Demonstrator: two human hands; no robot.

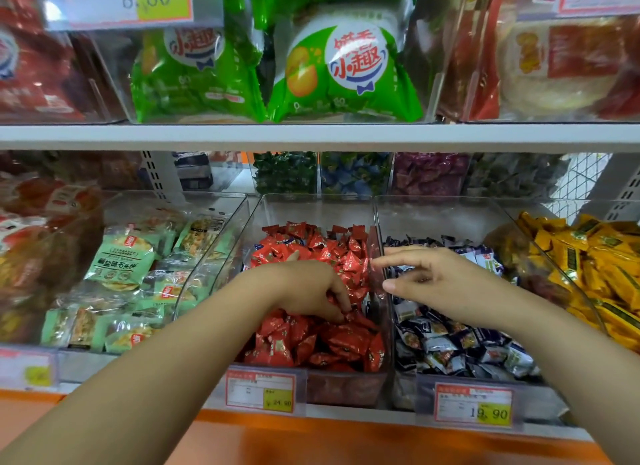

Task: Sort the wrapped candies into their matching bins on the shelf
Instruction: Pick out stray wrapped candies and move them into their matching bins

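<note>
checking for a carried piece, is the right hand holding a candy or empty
Empty: the right hand hovers over the dark blue candies with fingers straight and thumb apart, nothing between them.

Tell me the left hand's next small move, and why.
Probably lift the left hand out of the red candies with whatever it is picking. Its fingers curl down into that pile, and the right hand hovers open over the dark blue candies. What it pinches is unclear.
</note>
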